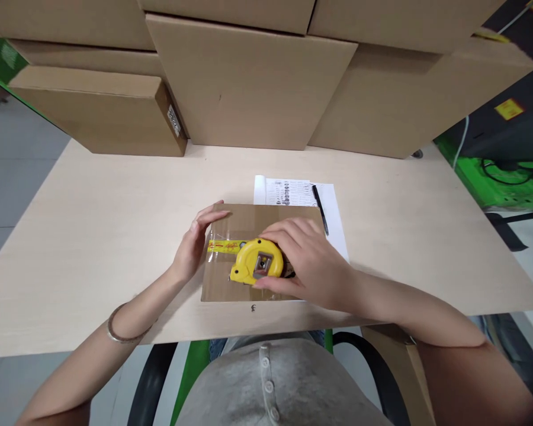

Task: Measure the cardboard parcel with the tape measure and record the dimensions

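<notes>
A yellow tape measure (260, 261) lies on its side over the top of a small brown cardboard box (217, 285). My right hand (313, 260) is closed around its right end, thumb below and fingers above. A short yellow strip (224, 246) shows between the tape measure and the box's left edge, beside clear shiny tape. My left hand (192, 245) grips the box at its left side, with fingertips over the top far corner. Its thumb is hidden from view.
Behind the box, printed paper sheets (288, 190) lie under a black pen (320, 208). Large cardboard boxes (253, 83) stand stacked along the table's back, a flatter box (98, 112) at left. The table's front edge (195, 337) runs close to my body, with chair armrests below.
</notes>
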A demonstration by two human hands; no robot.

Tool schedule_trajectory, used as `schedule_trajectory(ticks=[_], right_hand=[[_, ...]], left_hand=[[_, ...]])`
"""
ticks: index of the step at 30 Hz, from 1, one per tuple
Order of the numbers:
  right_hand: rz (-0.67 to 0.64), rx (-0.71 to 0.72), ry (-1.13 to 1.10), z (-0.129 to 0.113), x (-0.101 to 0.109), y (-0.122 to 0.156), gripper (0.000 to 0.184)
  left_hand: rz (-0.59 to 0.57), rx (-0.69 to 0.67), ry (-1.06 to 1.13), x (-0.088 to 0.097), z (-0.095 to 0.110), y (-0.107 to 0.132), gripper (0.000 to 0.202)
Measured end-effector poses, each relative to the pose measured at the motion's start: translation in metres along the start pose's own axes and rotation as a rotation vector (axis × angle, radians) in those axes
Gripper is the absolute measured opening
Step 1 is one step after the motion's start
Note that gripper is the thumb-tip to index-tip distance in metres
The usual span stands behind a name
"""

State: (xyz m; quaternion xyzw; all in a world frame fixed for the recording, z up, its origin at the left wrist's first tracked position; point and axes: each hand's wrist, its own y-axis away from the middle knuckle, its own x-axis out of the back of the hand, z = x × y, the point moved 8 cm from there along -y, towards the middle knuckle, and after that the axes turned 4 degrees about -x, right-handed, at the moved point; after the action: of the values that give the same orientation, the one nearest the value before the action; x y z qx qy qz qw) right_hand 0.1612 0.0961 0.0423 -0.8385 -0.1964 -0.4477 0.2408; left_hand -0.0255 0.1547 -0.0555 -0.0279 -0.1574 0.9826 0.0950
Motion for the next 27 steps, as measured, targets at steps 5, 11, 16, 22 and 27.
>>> schedule_trajectory(ticks=[5,11,16,22,27], right_hand=[[-0.119,-0.065,-0.321,0.0,-0.009,-0.009,0.043],[-0.178,0.0,-0.321,-0.014,-0.015,-0.053,0.045],[-0.302,0.057,-0.237,-0.025,-0.028,-0.061,0.041],[-0.236,-0.096,-0.348,0.018,0.001,-0.036,0.047],[-0.142,-0.331,-0.37,0.089,0.05,0.03,0.048]], left_hand=[[0.101,0.057,0.022,-0.002,0.003,0.002,0.052],[0.155,0.199,0.21,-0.006,-0.009,0.006,0.06],[0.096,0.144,0.134,0.002,-0.017,0.008,0.057],[-0.139,-0.046,-0.154,0.007,-0.012,0.004,0.044],[-0.183,-0.069,-0.184,0.009,-0.013,0.002,0.046]])
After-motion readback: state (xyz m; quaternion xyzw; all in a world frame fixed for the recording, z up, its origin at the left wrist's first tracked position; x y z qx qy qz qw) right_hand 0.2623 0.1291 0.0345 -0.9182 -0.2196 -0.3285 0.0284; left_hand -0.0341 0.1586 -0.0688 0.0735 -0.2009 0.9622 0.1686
